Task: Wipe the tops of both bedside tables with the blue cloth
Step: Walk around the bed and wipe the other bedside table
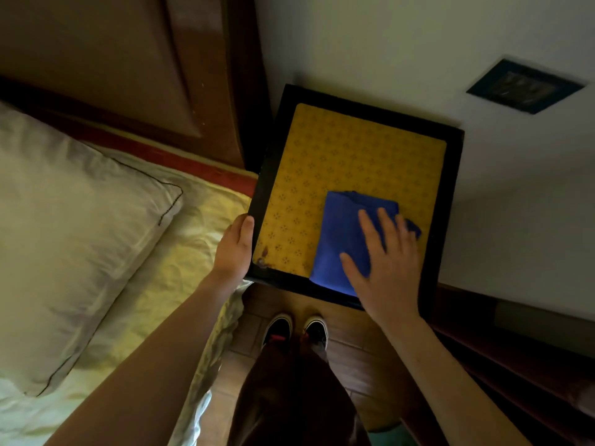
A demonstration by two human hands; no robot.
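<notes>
place: bedroom in a home | bed (180,239) lying on the left with a soft white pillow (74,226) | tall wooden headboard (128,69) standing behind it | small bedside table (354,156) with a yellow top sitting just beside the bed, against a white wall (418,43) | wooden floor (351,329) showing below

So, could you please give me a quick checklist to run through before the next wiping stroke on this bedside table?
1. Blue cloth lies flat on the tabletop: ok.
2. Right hand rests flat on the cloth, fingers spread: ok.
3. Left hand steadies the table's dark frame at its left edge: ok.
4. Far half of the yellow top is free of objects for the stroke: ok.
5. Stain at the near left corner is wiped away: not ok.
6. Second bedside table wiped: cannot tell, not in view.
</notes>
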